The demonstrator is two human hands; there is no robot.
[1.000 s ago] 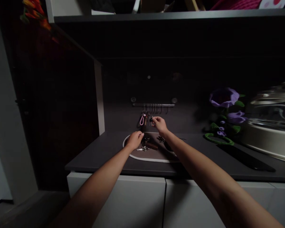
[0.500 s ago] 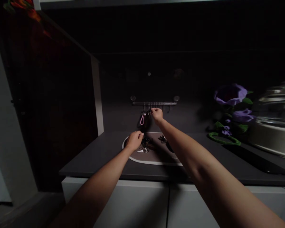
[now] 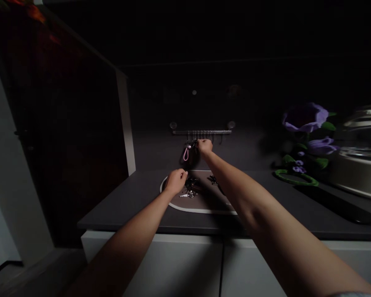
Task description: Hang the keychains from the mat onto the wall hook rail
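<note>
My right hand (image 3: 205,147) is raised to the hook rail (image 3: 202,132) on the dark back wall, its fingers pinched at small dark keys (image 3: 194,144) just under the hooks. Whether the keys hang from a hook is too dark to tell. Beside them a pink loop strap (image 3: 186,154) dangles. My left hand (image 3: 174,181) hovers over the left side of a brown mat (image 3: 208,203) with a pale rim, fingers curled; what they hold, if anything, is hidden. Near it lie several keys (image 3: 190,194), partly in shadow. Another key bunch (image 3: 213,180) lies farther right, by my right forearm.
Purple knitted flowers (image 3: 306,117) with a green ring base (image 3: 297,178) stand at the right, near a large domed appliance (image 3: 358,169). A flat black object (image 3: 336,204) lies before them. White cabinet fronts (image 3: 179,264) sit below the dark counter (image 3: 120,202).
My view has shifted slightly. Both hands keep nearly the same places, the right at the hooks and the left over the mat; the keys at my right fingertips show less clearly.
</note>
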